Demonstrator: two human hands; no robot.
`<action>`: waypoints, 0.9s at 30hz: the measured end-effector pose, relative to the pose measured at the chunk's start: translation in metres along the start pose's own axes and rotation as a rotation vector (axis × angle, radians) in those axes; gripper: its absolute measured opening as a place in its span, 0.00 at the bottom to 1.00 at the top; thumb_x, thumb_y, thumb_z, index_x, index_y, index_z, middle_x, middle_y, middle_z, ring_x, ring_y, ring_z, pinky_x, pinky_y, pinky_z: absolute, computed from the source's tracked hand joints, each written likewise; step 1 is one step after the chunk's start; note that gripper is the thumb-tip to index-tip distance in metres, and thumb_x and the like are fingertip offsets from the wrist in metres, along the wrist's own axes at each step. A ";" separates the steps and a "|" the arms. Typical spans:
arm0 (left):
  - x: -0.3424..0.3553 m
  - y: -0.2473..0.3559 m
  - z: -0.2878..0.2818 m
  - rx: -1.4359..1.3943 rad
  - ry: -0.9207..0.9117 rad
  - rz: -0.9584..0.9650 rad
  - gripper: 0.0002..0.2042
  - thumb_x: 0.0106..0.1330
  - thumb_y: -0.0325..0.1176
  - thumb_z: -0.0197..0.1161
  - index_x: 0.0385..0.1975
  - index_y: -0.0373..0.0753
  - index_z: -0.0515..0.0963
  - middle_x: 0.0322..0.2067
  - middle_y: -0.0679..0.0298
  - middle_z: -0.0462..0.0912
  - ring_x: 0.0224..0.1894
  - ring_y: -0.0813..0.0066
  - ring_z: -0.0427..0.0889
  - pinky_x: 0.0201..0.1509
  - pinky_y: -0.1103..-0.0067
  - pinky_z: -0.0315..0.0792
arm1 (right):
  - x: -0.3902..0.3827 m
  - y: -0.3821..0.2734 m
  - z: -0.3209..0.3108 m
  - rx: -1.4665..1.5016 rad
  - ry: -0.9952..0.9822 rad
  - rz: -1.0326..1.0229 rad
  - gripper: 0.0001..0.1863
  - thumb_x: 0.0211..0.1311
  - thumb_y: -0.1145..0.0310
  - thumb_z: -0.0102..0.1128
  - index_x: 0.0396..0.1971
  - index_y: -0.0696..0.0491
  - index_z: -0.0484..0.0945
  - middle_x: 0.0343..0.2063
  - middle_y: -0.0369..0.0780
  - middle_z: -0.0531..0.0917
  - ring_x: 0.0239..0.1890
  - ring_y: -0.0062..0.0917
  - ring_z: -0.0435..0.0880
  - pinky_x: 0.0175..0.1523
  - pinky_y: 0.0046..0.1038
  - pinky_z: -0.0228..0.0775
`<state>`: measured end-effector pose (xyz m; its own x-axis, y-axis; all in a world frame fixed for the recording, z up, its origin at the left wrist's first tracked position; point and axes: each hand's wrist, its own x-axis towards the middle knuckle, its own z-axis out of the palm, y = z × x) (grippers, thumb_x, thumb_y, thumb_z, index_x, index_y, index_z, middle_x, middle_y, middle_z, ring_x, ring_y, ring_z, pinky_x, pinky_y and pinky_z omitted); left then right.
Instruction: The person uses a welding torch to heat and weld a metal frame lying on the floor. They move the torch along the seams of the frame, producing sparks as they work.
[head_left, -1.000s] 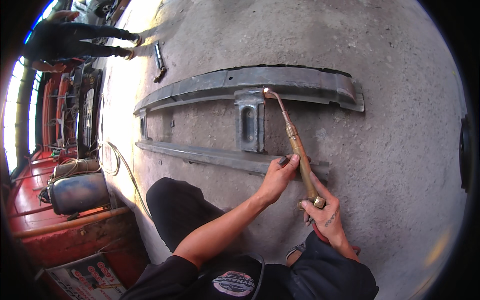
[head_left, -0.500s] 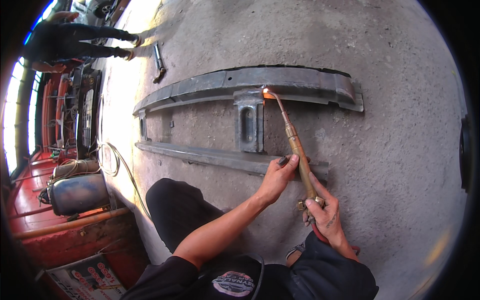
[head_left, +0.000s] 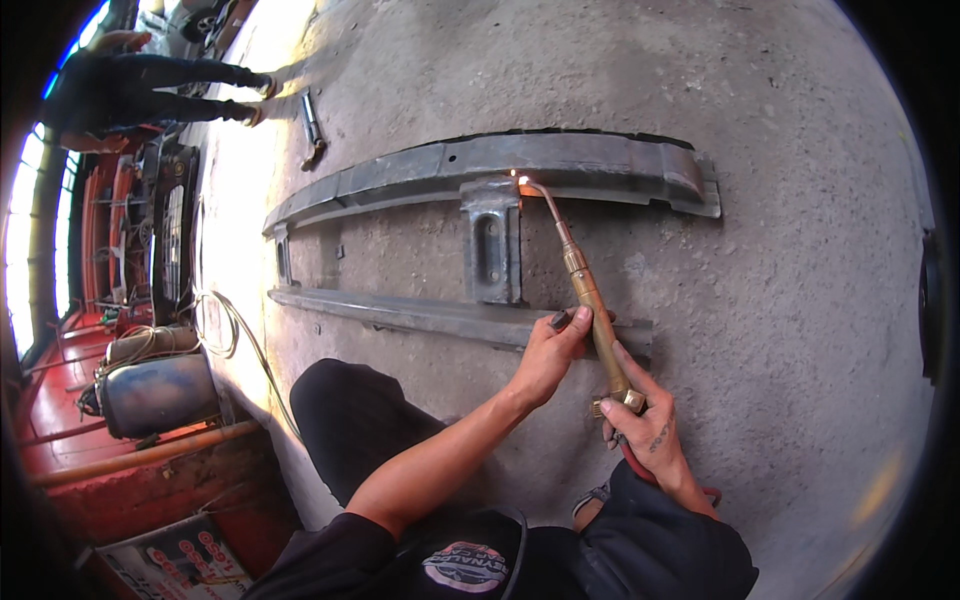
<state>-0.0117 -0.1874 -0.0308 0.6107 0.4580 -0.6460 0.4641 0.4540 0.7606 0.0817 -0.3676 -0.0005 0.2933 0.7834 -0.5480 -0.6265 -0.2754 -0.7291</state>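
A brass gas torch point(head_left: 592, 290) slants up from my hands, its thin bent tip at a glowing orange spot point(head_left: 524, 186). That spot is where an upright metal bracket point(head_left: 491, 250) meets a long grey curved beam point(head_left: 400, 178). My right hand point(head_left: 648, 425) is closed round the torch's lower end by the brass valve knobs, with a red hose point(head_left: 636, 465) below. My left hand point(head_left: 551, 352) is closed at the torch's barrel, thumb against it. A short dark stub point(head_left: 561, 320) also pokes out of the left fingers; its kind is unclear.
A second grey bar point(head_left: 400, 310) runs along the bracket's near end. On the concrete lie a dark metal tube point(head_left: 312, 125) and a coiled hose point(head_left: 225, 315). At left stand a tank point(head_left: 160, 392), a red bench point(head_left: 60, 440) and a person point(head_left: 130, 95).
The view has shifted slightly. The torch tip stays at the bracket's top corner, where a second small bright point now shows. My grip on the torch looks unchanged.
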 end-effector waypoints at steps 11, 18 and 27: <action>-0.002 0.003 0.003 -0.019 -0.002 0.022 0.23 0.82 0.52 0.53 0.52 0.37 0.86 0.31 0.74 0.80 0.32 0.84 0.65 0.37 0.81 0.63 | -0.001 0.002 0.000 -0.020 0.007 -0.007 0.40 0.65 0.79 0.64 0.77 0.48 0.64 0.31 0.35 0.84 0.24 0.14 0.81 0.28 0.21 0.76; -0.002 0.004 0.002 -0.007 -0.008 0.011 0.23 0.82 0.52 0.53 0.52 0.37 0.86 0.32 0.74 0.80 0.32 0.84 0.65 0.37 0.81 0.62 | 0.000 0.004 0.001 -0.046 0.015 -0.033 0.39 0.65 0.79 0.64 0.77 0.48 0.65 0.28 0.35 0.84 0.23 0.15 0.80 0.27 0.21 0.76; -0.004 0.009 -0.002 0.088 -0.051 -0.034 0.27 0.84 0.51 0.46 0.59 0.31 0.80 0.45 0.57 0.87 0.51 0.67 0.84 0.62 0.67 0.73 | 0.001 0.006 0.001 -0.065 0.019 -0.037 0.40 0.65 0.79 0.64 0.77 0.48 0.65 0.28 0.35 0.84 0.24 0.14 0.80 0.28 0.21 0.75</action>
<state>-0.0112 -0.1836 -0.0221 0.6248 0.4030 -0.6687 0.5381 0.3983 0.7428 0.0777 -0.3678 -0.0049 0.3299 0.7830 -0.5274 -0.5666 -0.2826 -0.7740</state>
